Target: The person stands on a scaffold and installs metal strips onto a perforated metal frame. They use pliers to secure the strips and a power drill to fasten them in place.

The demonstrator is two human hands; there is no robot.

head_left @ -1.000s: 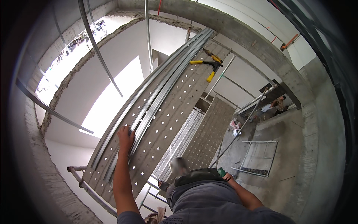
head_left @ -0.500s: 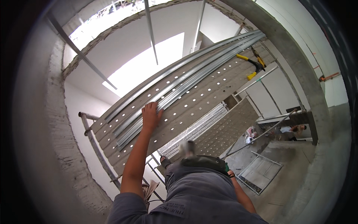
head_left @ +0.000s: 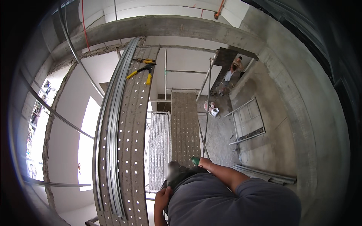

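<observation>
Down at my waist, my left hand (head_left: pixel 163 196) is closed, its fingertips at the edge of a dark waist pouch (head_left: pixel 184 174). A blurred grey, rounded thing (head_left: pixel 173 170) rises from the pouch. My right hand (head_left: pixel 205 162) is wrapped round a green object (head_left: pixel 195 161); most of it is hidden, so its kind does not show. Left of me, long galvanized metal channels (head_left: pixel 112 145) lie along a perforated scaffold plank (head_left: pixel 132 156). Toward the plank's far end rest a black hand tool with yellow grips (head_left: pixel 142 71) and snips with yellow-and-black handles (head_left: pixel 145 61).
A lower perforated plank (head_left: pixel 184 124) and a ribbed silvery panel (head_left: pixel 159 150) are below. Scaffold tubes (head_left: pixel 208 109) stand ahead. On the floor lie a metal frame (head_left: pixel 247 120), bags (head_left: pixel 213 110) and more channels (head_left: pixel 264 174). Another person (head_left: pixel 235 66) is at far right.
My left hand has left the channels and come back to my waist. My view has swung right, so the plank now runs along my left. My right hand and the green object show more fully.
</observation>
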